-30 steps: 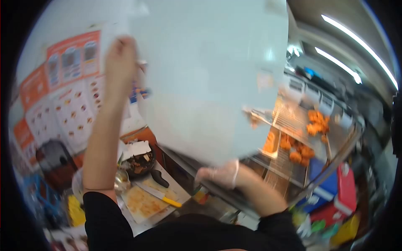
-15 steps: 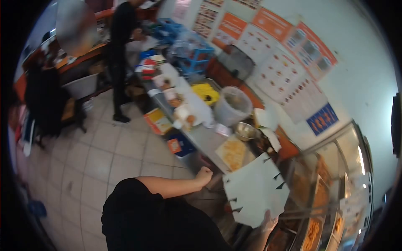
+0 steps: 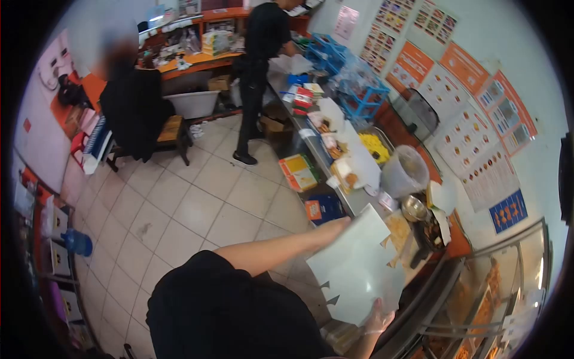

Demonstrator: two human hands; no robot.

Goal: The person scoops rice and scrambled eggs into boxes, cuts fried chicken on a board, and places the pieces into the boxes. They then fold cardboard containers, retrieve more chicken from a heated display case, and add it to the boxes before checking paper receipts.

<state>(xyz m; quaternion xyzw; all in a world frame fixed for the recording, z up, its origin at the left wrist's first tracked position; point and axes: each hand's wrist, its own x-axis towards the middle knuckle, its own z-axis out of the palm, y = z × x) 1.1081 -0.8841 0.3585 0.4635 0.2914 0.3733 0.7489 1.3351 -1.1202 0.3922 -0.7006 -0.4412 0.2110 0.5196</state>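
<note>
Beside the desk's (image 3: 320, 154) near end, the pale notched sheet (image 3: 359, 269) now has the left hand (image 3: 333, 230) against its far-left edge; moments ago that hand was a fist apart from it, so 2 hands probably steady it. The right hand (image 3: 376, 317) grips the near edge, thumb on top; the left fingers' closure is hidden.

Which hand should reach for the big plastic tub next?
Probably the left hand: it looks nearer the plastic tub, at the edge of the white cardboard sheet. The right hand grips the sheet's near end, farther away.
</note>
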